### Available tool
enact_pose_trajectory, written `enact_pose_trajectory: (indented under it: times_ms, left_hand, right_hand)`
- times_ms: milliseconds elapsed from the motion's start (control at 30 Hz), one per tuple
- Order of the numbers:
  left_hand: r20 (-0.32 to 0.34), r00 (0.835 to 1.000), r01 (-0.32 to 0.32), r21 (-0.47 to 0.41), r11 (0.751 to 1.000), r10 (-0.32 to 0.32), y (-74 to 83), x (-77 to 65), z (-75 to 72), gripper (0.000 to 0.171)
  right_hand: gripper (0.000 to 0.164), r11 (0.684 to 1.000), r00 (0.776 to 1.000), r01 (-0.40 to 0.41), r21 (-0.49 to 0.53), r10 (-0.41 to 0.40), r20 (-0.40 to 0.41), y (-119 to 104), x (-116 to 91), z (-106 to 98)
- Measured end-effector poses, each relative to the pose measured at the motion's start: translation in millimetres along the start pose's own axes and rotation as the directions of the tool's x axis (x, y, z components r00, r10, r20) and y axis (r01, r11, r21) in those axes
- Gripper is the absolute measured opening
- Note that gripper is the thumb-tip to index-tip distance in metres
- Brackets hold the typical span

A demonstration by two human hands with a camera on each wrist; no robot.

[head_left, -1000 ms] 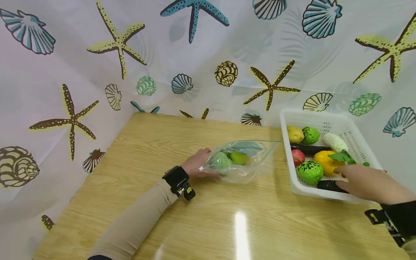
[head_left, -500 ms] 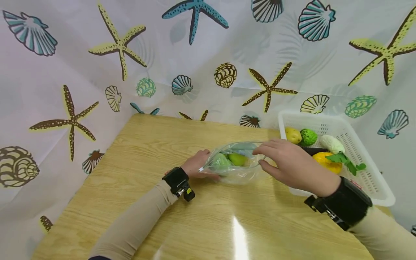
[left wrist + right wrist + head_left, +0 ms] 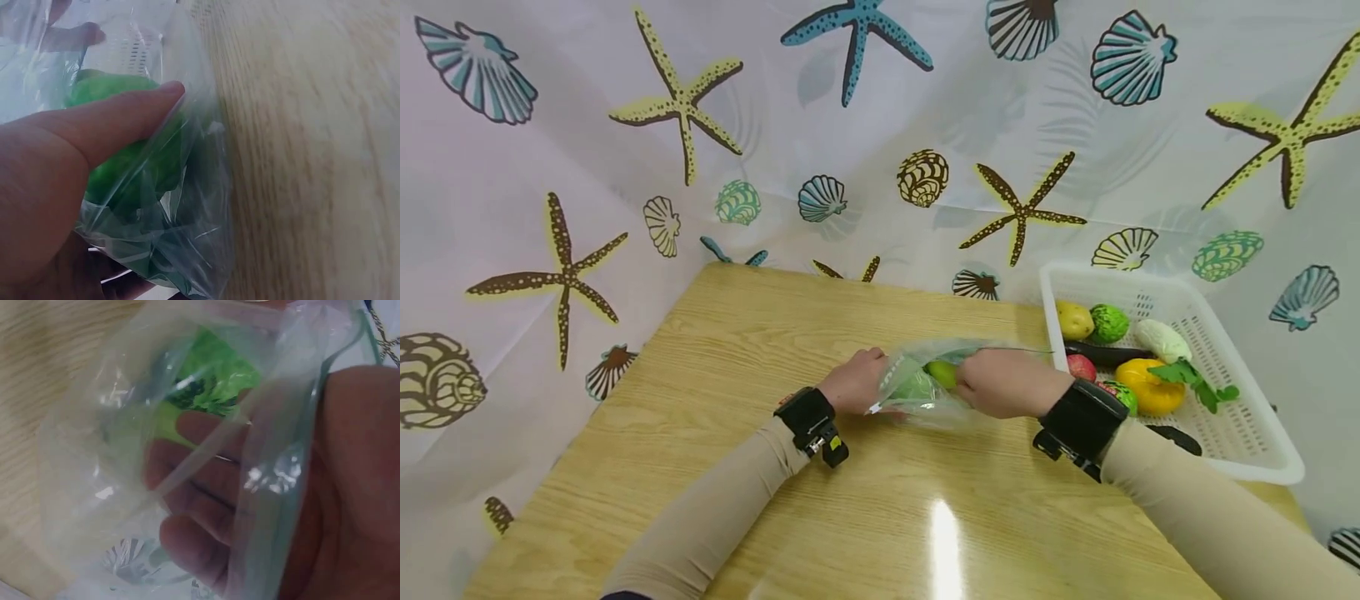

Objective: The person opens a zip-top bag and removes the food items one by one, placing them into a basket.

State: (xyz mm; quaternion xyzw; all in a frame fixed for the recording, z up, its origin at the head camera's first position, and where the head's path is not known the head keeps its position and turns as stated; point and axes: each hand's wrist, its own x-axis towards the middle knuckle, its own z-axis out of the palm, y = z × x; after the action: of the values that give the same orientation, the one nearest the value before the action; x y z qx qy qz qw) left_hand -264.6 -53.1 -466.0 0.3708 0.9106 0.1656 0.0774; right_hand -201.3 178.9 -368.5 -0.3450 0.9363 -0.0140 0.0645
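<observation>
A clear zip bag (image 3: 928, 404) lies on the wooden table, its mouth towards the right. My left hand (image 3: 856, 382) grips its left end; in the left wrist view the thumb (image 3: 134, 119) lies over the plastic, against a rounded green item (image 3: 125, 169). My right hand (image 3: 1011, 382) reaches in through the bag's mouth. Its loosely bent fingers (image 3: 203, 509) show through the plastic in the right wrist view. At those fingertips is a yellow-green fruit (image 3: 942, 373), partly covered by the hand in the head view.
A white basket (image 3: 1262, 400) at the right holds a potato (image 3: 1073, 320), a long dark eggplant (image 3: 1105, 354), a red fruit (image 3: 1081, 367), a yellow pumpkin-like vegetable (image 3: 1150, 386), a green leafy sprig (image 3: 1202, 385) and several others. A patterned cloth (image 3: 850, 150) stands behind the table.
My right hand has moved left from over the basket, past the bag's mouth and into the bag. The bag's opening has narrowed around it. My left hand keeps its place on the bag.
</observation>
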Motion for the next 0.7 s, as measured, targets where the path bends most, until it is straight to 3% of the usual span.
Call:
enact_pose_trajectory:
  times_ms: [167,400,567,700]
  left_hand:
    - [0.039,0.998,0.045,0.008,0.999,-0.045,1.8,4.3,0.7,0.068]
    - [0.046,0.996,0.071,-0.011,0.997,-0.070,4.2,6.5,-0.2,0.078]
    - [0.050,0.996,0.079,0.003,0.997,-0.079,3.9,8.5,2.2,0.068]
    - [0.062,0.995,0.080,0.019,0.997,-0.081,4.1,9.9,3.2,0.059]
  right_hand:
    - [0.041,0.996,0.999,-0.054,-0.076,0.054,0.004,1.6,-1.5,5.1]
    - [0.034,0.985,0.982,-0.110,-0.131,0.088,-0.165,-3.5,-1.4,7.2]
    - [0.032,0.976,0.960,-0.097,-0.194,0.040,-0.278,-3.4,0.5,12.2]
    - [0.025,0.942,0.940,-0.060,-0.330,-0.057,-0.335,0.4,0.6,16.5]
